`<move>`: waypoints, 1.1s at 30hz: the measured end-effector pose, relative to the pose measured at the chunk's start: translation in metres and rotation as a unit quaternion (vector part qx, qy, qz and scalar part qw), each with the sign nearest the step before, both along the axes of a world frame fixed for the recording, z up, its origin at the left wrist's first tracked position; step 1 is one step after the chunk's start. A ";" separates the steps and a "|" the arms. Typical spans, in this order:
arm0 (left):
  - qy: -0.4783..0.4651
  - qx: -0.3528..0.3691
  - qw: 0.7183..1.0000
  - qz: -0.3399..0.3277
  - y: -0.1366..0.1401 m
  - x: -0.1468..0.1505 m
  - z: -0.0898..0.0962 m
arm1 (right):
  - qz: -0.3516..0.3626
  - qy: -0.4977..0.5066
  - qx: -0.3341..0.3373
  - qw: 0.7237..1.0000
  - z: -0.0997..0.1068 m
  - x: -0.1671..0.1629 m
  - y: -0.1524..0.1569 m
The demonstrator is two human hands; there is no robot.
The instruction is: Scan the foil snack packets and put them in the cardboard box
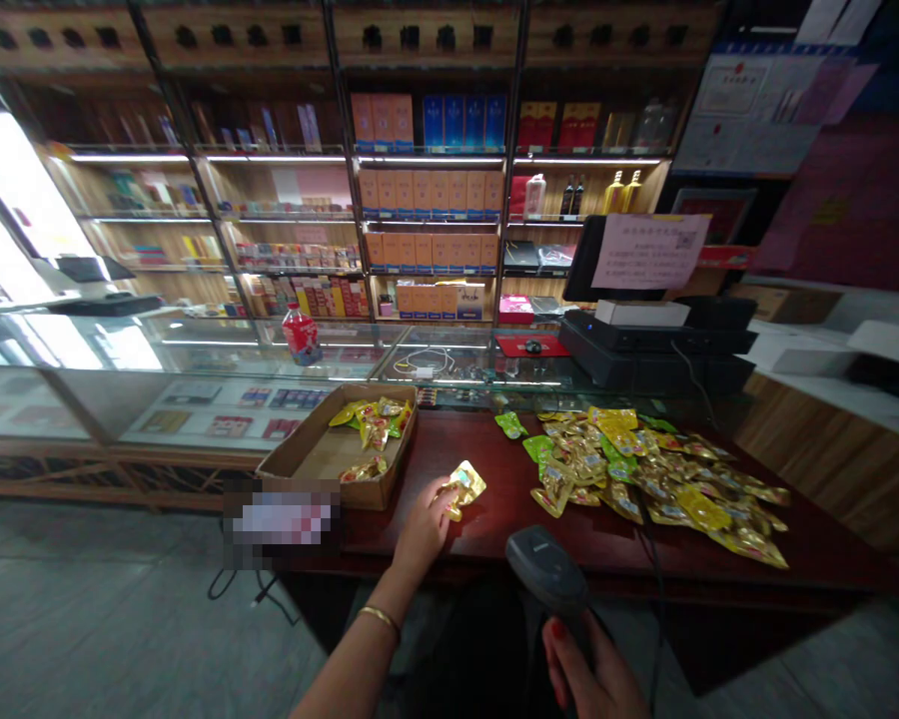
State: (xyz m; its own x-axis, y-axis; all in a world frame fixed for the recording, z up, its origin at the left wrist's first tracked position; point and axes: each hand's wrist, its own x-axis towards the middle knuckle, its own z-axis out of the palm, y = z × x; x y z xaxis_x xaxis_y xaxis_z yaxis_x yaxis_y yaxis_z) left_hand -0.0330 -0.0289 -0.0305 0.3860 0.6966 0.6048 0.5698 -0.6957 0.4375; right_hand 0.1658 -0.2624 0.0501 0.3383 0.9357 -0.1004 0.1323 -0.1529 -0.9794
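Note:
My left hand (423, 531) has its fingers closed on a shiny gold snack packet (465, 487), held just above the dark red table (405, 537). My right hand (585, 661) is wrapped round the handle of a dark barcode scanner (548, 569), whose head points forward over the table's near edge. To the left of my left hand is a shallow cardboard box (300, 457) with several gold and yellow packets (377, 429) in it. A large heap of gold, yellow and green packets (648, 469) spreads over the table's right side.
Behind the table runs a glass display counter (217, 352) bearing a red-labelled bottle (301, 335), a white cable (429, 359) and a mouse (532, 347). At the back right stands a monitor (585, 262) with a paper sheet (650, 250). The scanner's cord (653, 569) crosses the table edge.

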 end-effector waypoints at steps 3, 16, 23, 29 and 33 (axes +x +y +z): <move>-0.008 0.000 1.000 -0.006 0.000 0.001 0.001 | 0.008 -0.007 0.003 1.000 -0.004 0.002 -0.003; 0.009 -0.108 0.989 -0.101 0.010 -0.004 0.008 | 0.056 -0.099 -0.025 0.993 0.004 0.022 -0.009; -0.037 -0.122 0.991 -0.046 0.018 -0.003 0.011 | 0.028 -0.080 -0.018 0.996 -0.006 0.031 -0.007; 0.029 -0.093 0.995 -0.006 0.004 0.004 0.022 | 0.015 -0.065 -0.020 0.998 -0.007 0.031 -0.007; 0.035 -0.083 0.996 -0.016 0.003 0.003 0.023 | 0.032 -0.074 -0.042 0.996 -0.006 0.032 -0.007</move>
State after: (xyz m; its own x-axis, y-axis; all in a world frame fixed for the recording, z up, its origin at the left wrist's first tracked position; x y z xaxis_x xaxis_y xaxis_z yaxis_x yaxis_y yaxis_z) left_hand -0.0299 -0.0260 -0.0078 0.4472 0.7715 0.4526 0.5816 -0.6352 0.5081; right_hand 0.1978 -0.2694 0.0437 0.2951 0.9462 -0.1326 0.2854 -0.2197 -0.9329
